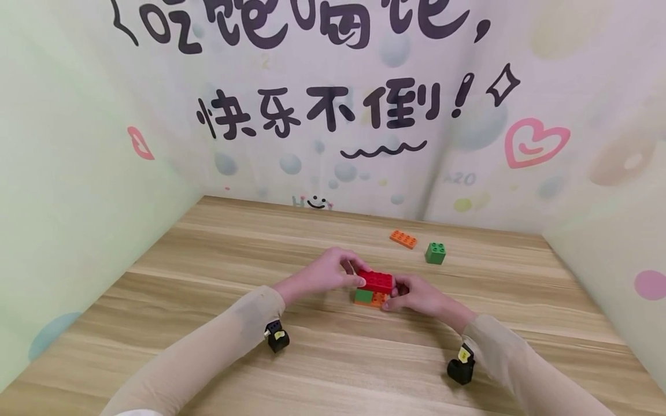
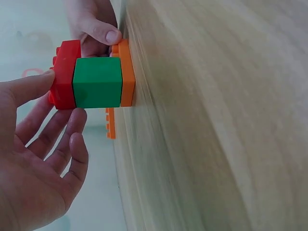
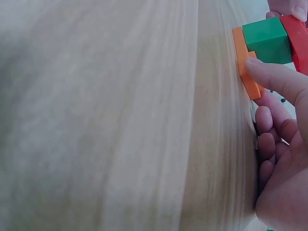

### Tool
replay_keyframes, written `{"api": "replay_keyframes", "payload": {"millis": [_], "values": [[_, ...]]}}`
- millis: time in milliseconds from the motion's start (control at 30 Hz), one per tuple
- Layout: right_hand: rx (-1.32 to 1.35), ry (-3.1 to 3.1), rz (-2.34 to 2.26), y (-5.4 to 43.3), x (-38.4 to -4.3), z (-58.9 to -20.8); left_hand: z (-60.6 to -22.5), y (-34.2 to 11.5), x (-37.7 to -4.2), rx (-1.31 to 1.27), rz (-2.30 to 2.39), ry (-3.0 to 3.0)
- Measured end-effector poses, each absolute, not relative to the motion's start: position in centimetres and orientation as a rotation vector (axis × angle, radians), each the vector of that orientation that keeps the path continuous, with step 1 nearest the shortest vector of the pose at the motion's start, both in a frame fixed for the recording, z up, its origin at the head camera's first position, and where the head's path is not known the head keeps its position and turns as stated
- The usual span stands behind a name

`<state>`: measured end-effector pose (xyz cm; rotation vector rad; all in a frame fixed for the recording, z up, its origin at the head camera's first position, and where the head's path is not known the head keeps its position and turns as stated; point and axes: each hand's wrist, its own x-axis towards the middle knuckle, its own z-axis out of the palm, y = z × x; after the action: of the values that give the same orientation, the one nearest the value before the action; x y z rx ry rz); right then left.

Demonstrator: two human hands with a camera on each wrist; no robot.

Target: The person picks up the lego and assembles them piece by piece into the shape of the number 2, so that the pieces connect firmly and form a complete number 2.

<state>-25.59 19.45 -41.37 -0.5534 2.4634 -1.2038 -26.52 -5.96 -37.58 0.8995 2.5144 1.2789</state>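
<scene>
A red building brick (image 1: pixel 377 282) tops a green brick (image 2: pixel 97 83), which stands on one end of a flat orange brick (image 3: pixel 246 72) on the table. My left hand (image 1: pixel 335 270) pinches the red brick between thumb and fingers, its other fingers loosely curled below in the left wrist view. Part of the red brick overhangs the orange one's bare studs. From the right, my right hand (image 1: pixel 424 297) grips the free end of the orange brick, thumb on its near side and a finger behind it.
Behind the stack lie a loose flat orange brick (image 1: pixel 403 239) and a loose green brick (image 1: pixel 435 253). The wooden table (image 1: pixel 218 248) ends at a printed backdrop (image 1: pixel 291 173) with side walls. Black wrist cameras (image 1: pixel 278 340) sit on both sleeves.
</scene>
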Motion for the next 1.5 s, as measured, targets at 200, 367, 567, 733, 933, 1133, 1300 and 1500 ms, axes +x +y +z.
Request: {"api": "replay_keyframes", "payload": {"millis": [200, 367, 567, 733, 933, 1133, 1300, 1500], "values": [[-0.568, 2.464, -1.195, 19.4, -25.6, -41.3, -37.5, -6.1, -26.5, 0.886, 1.287, 2.502], [-0.569, 2.469, -1.194, 19.3, -25.5, -41.1, -37.7, -6.2, -26.3, 0.864, 1.33, 2.494], [-0.554, 2.46, -1.194, 19.2, -25.4, -41.1, -38.2, -6.2, -26.2, 0.828, 1.349, 2.484], [-0.563, 2.45, -1.199, 19.2, -25.3, -41.0, -38.5, -6.2, -26.2, 0.834, 1.382, 2.469], [-0.636, 2.439, -1.157, 19.5, -25.5, -41.0, -38.4, -6.3, -26.1, 0.846, 1.397, 2.458], [-0.711, 2.434, -1.098, 19.7, -26.0, -40.8, -38.4, -6.3, -26.2, 0.869, 1.396, 2.454], [-0.742, 2.431, -1.082, 19.8, -26.2, -40.8, -38.6, -6.3, -26.1, 0.865, 1.406, 2.444], [-0.754, 2.433, -1.085, 19.8, -26.2, -40.8, -38.9, -6.4, -26.2, 0.83, 1.442, 2.423]]}}
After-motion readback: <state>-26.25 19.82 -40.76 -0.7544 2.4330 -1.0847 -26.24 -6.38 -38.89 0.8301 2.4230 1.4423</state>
